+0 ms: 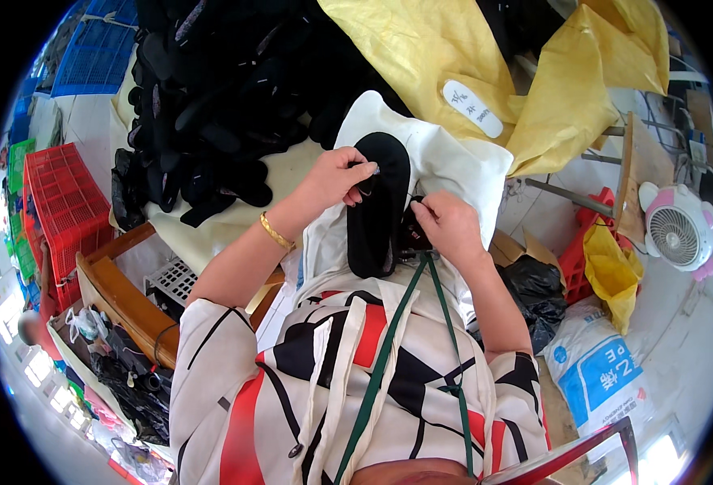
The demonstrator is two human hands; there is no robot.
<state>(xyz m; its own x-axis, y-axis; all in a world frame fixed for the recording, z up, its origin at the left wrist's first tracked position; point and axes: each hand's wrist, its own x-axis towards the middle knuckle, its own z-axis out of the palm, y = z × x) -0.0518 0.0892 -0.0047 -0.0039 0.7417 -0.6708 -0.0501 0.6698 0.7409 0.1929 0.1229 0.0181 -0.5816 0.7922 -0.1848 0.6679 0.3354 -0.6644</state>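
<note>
- Two bare hands are at work at the middle of the view, and we record the surroundings from left to right.
- At the far left we note a red plastic crate (59, 212), with blue crates (98, 48) above it near the upper rim.
- Below the red crate we see a wooden frame (122, 303) and, beside it, a small white basket (172, 280).
- Upper centre-left, we find a large heap of black soles (219, 105) piled on a pale cloth.
- Our left hand (336, 179), with a gold bangle (275, 233) on its wrist, is closed in a pinch on the upper left edge of a black insole (380, 202).
- The black insole stands lengthwise, just in front of our chest, over a white cloth (445, 166) and between both hands.
- Our right hand (447, 226) is closed on the insole's right edge, fingers curled; a small dark item sits under them, which we cannot identify.
- The hands are apart, one on each side of the insole.
- Yellow sacks (566, 97) lie at the upper right, and a black bag (534, 291) below them.
- At the far right we log a small white and pink fan (678, 230) and a white and blue sack (603, 372).
</note>
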